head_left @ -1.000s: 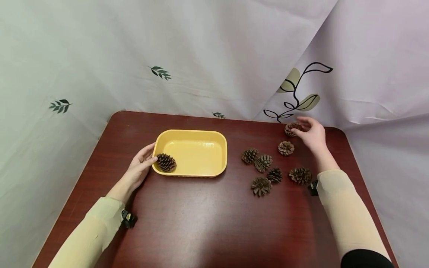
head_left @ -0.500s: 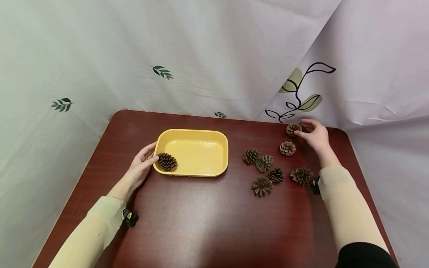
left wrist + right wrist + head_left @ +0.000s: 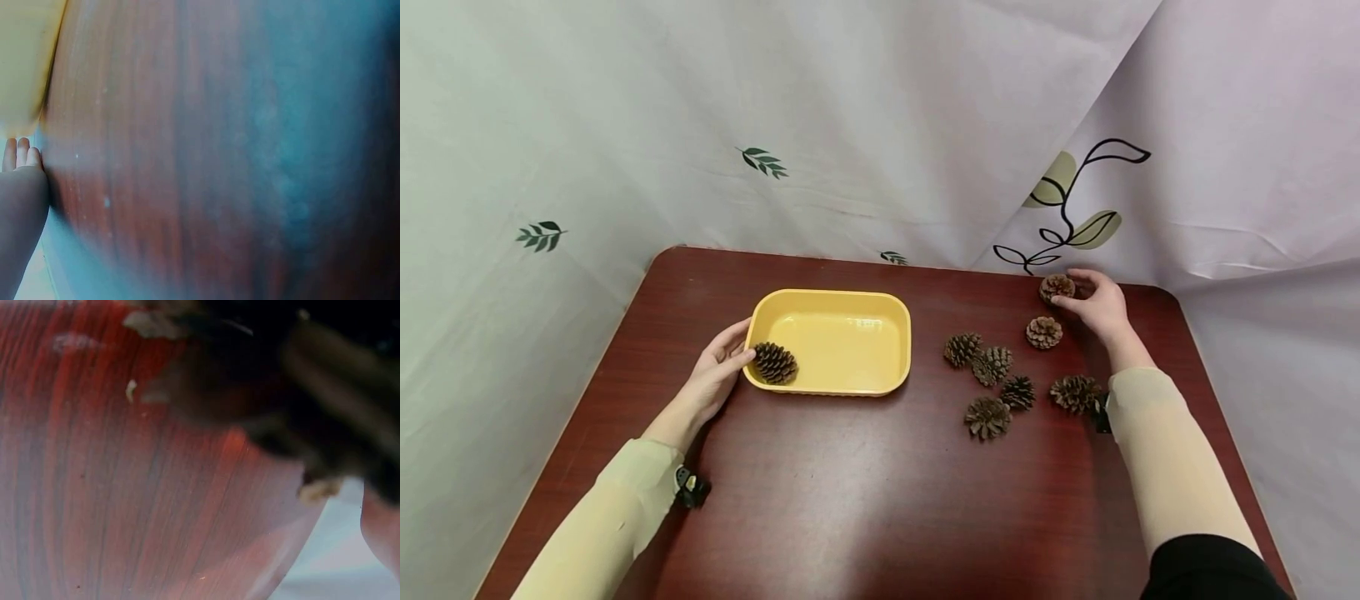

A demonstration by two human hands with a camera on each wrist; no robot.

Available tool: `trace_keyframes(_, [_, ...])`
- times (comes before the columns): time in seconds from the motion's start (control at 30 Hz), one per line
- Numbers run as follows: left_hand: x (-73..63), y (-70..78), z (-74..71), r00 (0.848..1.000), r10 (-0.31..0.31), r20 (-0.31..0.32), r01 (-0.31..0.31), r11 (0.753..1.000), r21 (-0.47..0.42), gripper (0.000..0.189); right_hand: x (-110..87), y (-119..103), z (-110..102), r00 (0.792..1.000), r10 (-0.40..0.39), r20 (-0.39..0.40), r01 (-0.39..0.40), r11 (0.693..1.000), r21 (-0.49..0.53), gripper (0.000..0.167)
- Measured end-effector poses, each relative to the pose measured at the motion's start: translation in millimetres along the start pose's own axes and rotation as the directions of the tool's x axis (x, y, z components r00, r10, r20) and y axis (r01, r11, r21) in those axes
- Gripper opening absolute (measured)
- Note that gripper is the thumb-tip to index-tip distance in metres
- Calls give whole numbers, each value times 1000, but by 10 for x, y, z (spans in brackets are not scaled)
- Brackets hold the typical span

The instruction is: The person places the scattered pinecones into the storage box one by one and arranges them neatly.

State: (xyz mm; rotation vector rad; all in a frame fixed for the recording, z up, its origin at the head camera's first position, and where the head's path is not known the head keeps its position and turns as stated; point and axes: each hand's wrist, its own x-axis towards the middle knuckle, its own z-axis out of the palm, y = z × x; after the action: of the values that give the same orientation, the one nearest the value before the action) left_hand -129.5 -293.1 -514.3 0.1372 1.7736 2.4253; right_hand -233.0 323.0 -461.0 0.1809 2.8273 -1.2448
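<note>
Left hand [image 3: 709,375] grips the yellow tray [image 3: 850,357]; well right of it, the right hand [image 3: 1101,308] is curled round the far pinecone [image 3: 1056,285]. A loose pinch could drop it!

Left hand [image 3: 22,190] low at left, yellow tray [image 3: 26,62] just above, reddish wood-grained table [image 3: 150,144]

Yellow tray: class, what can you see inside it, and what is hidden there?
Inside the yellow tray, one pinecone lies in the near left corner, by the left hand. The tray floor under it is covered and cannot be seen.
</note>
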Motion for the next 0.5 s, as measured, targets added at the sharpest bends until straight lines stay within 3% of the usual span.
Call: trace_keyframes(0.5, [-4,13,-6,1000,-1,2,1,1000,17,49,-11,2,77,995,-30,-99,25,999,-44,57])
